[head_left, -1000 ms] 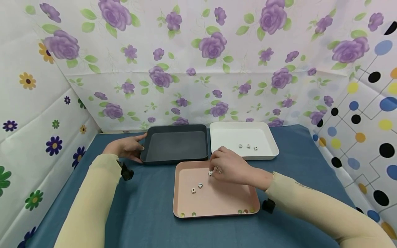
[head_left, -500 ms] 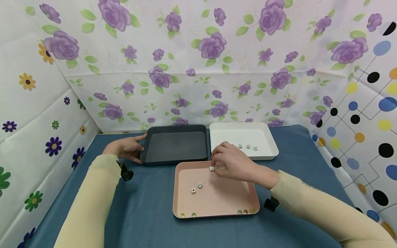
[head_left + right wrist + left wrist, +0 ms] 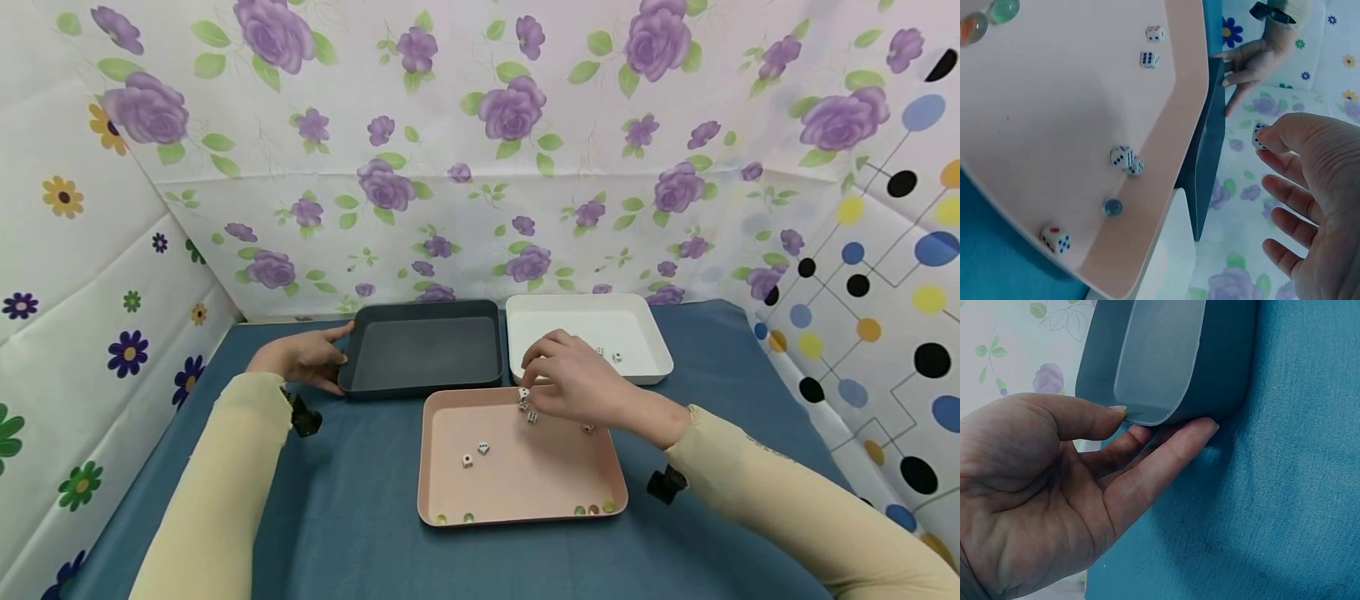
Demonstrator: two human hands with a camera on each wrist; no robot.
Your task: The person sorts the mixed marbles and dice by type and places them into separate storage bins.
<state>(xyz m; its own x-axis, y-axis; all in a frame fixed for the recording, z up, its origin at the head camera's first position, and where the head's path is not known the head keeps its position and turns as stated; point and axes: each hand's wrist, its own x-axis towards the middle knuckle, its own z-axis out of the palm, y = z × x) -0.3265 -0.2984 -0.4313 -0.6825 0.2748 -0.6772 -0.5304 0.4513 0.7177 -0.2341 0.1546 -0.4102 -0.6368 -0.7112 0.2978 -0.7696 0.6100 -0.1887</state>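
My right hand (image 3: 577,383) is over the far edge of the pink tray (image 3: 495,492), pinching a white die (image 3: 1259,136) between thumb and forefinger. Beneath the fingertips, two dice (image 3: 1121,156) lie close together in that tray, near a clear marble (image 3: 1113,207). Two more dice (image 3: 483,447) lie left of the middle, and another die (image 3: 1055,239) sits by the tray's right side. My left hand (image 3: 307,358) grips the left side of the dark grey tray (image 3: 420,354), thumb at the rim and fingers against the outer wall (image 3: 1219,369).
Behind the pink tray, right of the dark one, stands a white tray (image 3: 585,317) holding dice (image 3: 617,357), partly hidden by my right hand. Several glass marbles (image 3: 594,509) line the pink tray's near edge. A blue cloth (image 3: 352,517) covers the table; patterned sheets (image 3: 487,200) enclose it.
My right hand has lifted up and to the right with the die, uncovering dice in the pink tray and covering part of the white one. The left hand stays on the dark tray.
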